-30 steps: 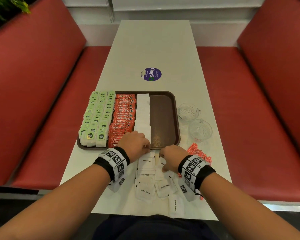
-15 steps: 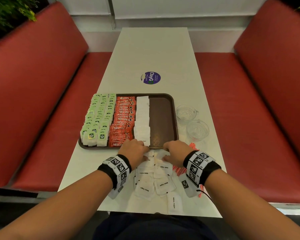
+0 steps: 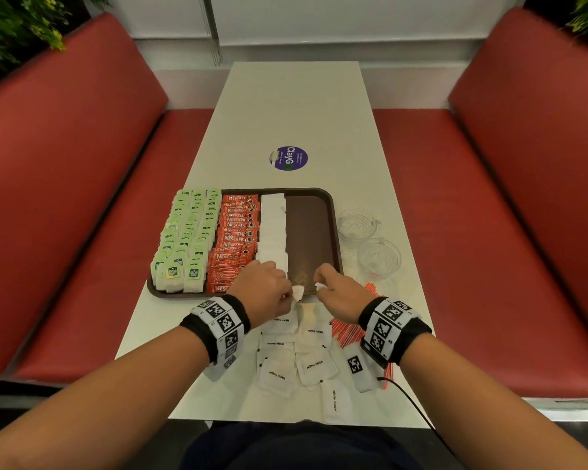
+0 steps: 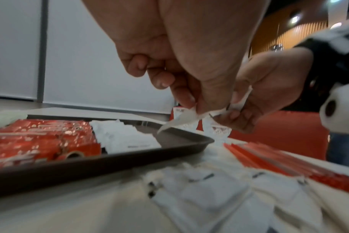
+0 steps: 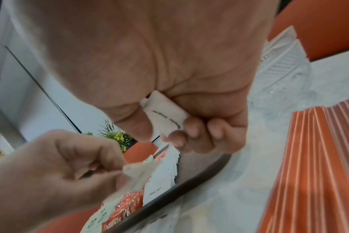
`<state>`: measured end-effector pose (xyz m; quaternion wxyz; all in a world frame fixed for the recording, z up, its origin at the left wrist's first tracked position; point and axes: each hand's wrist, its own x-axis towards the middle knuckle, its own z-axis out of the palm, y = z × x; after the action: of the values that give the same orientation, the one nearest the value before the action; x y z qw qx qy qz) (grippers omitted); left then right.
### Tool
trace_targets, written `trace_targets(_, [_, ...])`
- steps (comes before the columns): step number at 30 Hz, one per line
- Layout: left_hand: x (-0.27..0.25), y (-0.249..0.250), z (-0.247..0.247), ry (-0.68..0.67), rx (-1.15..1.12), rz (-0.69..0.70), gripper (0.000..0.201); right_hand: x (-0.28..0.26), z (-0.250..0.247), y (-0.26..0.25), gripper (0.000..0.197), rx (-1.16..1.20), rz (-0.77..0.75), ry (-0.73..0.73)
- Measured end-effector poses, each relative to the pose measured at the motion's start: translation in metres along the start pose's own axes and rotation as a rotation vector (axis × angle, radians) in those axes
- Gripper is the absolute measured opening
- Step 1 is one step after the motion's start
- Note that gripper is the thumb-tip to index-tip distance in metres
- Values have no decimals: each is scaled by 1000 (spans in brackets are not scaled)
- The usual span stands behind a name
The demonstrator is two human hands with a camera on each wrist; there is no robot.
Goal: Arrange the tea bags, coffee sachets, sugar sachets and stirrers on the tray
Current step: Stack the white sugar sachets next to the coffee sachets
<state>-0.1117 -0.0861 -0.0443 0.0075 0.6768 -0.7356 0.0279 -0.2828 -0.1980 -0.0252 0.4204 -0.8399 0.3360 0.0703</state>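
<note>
I am seeing my left hand (image 3: 263,289) pinching a white sugar sachet (image 3: 298,292) between thumb and fingertips, just above the near rim of the brown tray (image 3: 311,232); in the left wrist view that sachet (image 4: 181,120) is hanging tilted, one corner pointing down toward the tray floor. My right hand (image 3: 342,291) is holding a second sugar sachet (image 5: 165,113), thumb and curled fingers clamped on it, its long axis running slantwise across the palm with the print facing the wrist camera. Both hands are hovering close together over the tray's near edge, not touching each other as far as I can tell. On the tray, green tea bags (image 3: 187,239) are filling the left side in rows running away from me, red coffee sachets (image 3: 235,239) are lying beside them with their long axes across the tray, and a column of white sugar sachets (image 3: 273,228) is standing next to those. Loose sugar sachets (image 3: 292,354) are lying scattered on the white table (image 3: 296,106) in front of me, pointing every way, and orange stirrers (image 3: 350,330) are lying in a bundle under my right wrist. Two glass cups (image 3: 367,239) are sitting right of the tray.
</note>
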Motion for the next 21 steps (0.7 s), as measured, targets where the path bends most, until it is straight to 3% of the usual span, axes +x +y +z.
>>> trace_targets(3, [0,0,-4,298,-64,41,19,6,1,-2,38,34,-34,34])
trace_targets(5, [1,0,-7,371,-67,74,19,11,1,-3,42,91,-79,87])
trace_targets(8, [2,-2,-10,345,-84,62,18,17,-3,-4,27,128,-153,136])
trace_targets(12, [4,-11,-16,318,-262,-266,34,20,-9,-6,19,80,-194,202])
trace_targets(14, [7,-20,-19,271,-374,-358,38,21,-10,-8,13,40,-225,220])
trace_targets(18, [20,-34,-25,100,-510,-343,17,29,-12,-9,17,21,-247,245])
trace_targets(21, [34,-48,-31,78,-547,-363,14,35,-19,-12,19,92,-197,242])
